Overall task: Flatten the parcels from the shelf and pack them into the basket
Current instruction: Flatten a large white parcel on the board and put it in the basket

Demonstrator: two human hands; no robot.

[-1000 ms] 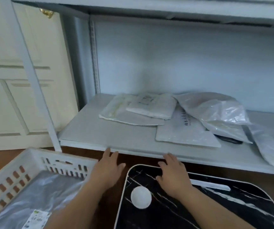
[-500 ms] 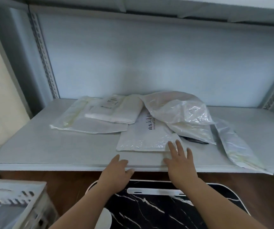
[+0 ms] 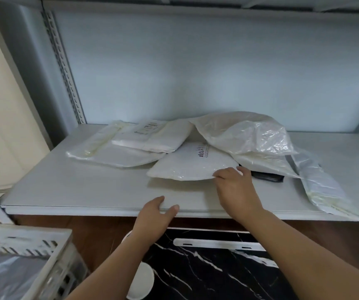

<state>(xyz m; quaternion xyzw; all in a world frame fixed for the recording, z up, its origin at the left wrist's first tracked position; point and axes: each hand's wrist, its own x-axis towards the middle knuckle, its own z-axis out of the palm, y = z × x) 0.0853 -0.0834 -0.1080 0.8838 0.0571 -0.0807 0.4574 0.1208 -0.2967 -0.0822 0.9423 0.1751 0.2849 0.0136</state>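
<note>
On shelf (image 3: pixel 87 191) | right hand (image 3: pixel 234 189) pinches parcel (image 3: pixel 191 167) corner

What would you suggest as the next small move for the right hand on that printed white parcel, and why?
Probably draw the printed white parcel toward the shelf's front edge. The right hand already pinches its near corner, which is lifted, while its far end lies tucked under the crumpled clear bag. The left hand rests on the edge.

Glossy crinkled plastic parcels (image 3: pixel 245 135) lie on a smooth matt shelf (image 3: pixel 87 191) above a perforated plastic basket (image 3: pixel 29 241).
</note>
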